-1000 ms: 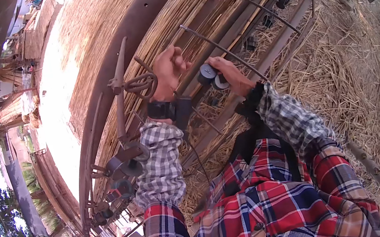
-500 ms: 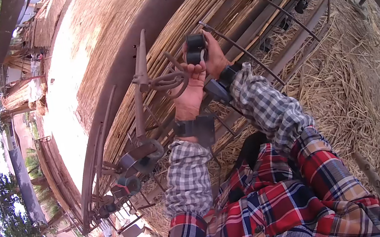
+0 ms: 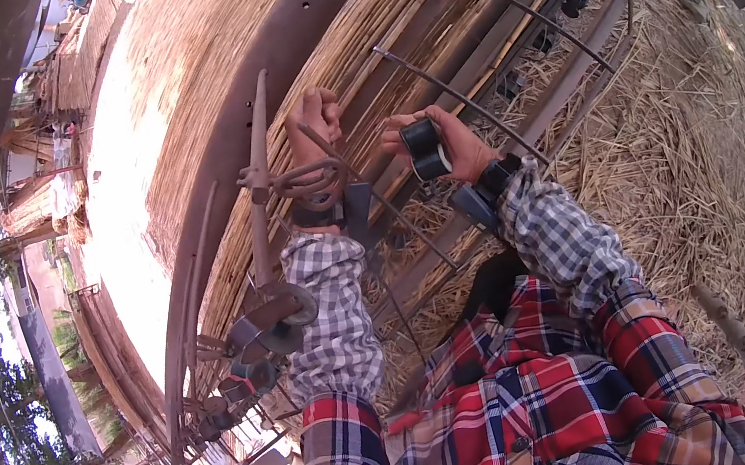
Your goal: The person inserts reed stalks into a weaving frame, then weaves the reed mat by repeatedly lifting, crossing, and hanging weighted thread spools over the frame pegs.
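Black spool (image 3: 424, 146) in grip beside a broad reed mat (image 3: 199, 94)

The mat of reeds spreads across an outdoor work area, bleached nearly white by sun along one side. Loose straw (image 3: 686, 147) covers the ground to the right, and a curved metal bar (image 3: 306, 7) runs over the reeds. At the frame stands a person in checked sleeves (image 3: 331, 309), working with both bare hands among thin metal rods (image 3: 545, 23). The left hand (image 3: 312, 128), raised in front of the reeds, has its fingers curled inward; whether they pinch anything cannot be told. The right hand (image 3: 464, 142) grasps the black spool, near the left hand but apart from it. A bent metal loop (image 3: 283, 186) overlaps the left wrist in this view (whether the two touch is unclear). The step in hand appears to be handling the spool at the reeds; the next move would seem to call for a sure grip and care around the rods. The nearest thing to a container is the spool itself: a pale rim shows at its side, and anything wound inside is too small to make out.
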The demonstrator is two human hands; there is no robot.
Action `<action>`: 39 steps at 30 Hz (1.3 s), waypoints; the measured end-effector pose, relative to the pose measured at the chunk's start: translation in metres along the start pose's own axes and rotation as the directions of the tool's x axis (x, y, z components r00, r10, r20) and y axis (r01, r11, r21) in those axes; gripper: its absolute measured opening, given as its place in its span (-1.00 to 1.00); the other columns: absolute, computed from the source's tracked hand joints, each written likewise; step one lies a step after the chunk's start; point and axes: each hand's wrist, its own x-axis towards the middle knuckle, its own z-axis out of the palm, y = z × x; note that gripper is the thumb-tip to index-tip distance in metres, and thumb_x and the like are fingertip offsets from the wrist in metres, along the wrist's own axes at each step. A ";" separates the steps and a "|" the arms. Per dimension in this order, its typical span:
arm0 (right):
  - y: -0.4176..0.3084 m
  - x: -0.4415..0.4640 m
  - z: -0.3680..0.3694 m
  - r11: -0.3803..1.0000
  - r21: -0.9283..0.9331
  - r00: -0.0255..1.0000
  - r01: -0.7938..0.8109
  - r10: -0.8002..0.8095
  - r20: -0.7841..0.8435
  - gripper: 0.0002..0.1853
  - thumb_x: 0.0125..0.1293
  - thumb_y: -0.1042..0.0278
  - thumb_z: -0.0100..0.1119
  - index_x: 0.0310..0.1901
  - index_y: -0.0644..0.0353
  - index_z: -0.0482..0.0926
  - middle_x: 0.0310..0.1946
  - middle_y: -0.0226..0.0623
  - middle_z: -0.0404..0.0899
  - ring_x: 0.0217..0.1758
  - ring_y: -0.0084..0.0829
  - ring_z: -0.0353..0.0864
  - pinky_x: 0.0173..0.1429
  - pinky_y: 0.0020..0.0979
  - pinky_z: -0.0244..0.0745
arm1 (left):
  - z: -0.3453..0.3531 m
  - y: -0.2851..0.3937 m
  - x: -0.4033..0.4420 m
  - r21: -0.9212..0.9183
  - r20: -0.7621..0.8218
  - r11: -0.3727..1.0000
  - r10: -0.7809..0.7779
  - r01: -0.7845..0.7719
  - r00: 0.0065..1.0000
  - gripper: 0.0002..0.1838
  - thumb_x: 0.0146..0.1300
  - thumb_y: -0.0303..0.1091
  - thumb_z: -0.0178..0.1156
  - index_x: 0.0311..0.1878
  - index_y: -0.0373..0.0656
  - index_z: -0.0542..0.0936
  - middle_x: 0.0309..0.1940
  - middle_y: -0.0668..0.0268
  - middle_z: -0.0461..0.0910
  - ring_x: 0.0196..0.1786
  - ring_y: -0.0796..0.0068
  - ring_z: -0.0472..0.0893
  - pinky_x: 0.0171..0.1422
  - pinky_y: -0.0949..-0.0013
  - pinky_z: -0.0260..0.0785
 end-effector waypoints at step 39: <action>0.002 -0.205 -0.082 -0.299 -0.933 0.786 -0.199 -0.617 0.030 -0.71 0.24 0.15 0.21 -0.14 0.16 0.55 -0.25 -0.12 0.58 -0.12 -0.10 0.61 -0.04 -0.22 0.50 | -0.011 -0.040 0.080 0.600 0.308 0.696 0.253 -0.393 0.917 -0.83 0.30 -0.36 0.22 -0.26 -0.30 0.65 -0.28 0.19 0.55 -0.16 0.36 0.56 -0.01 0.35 0.40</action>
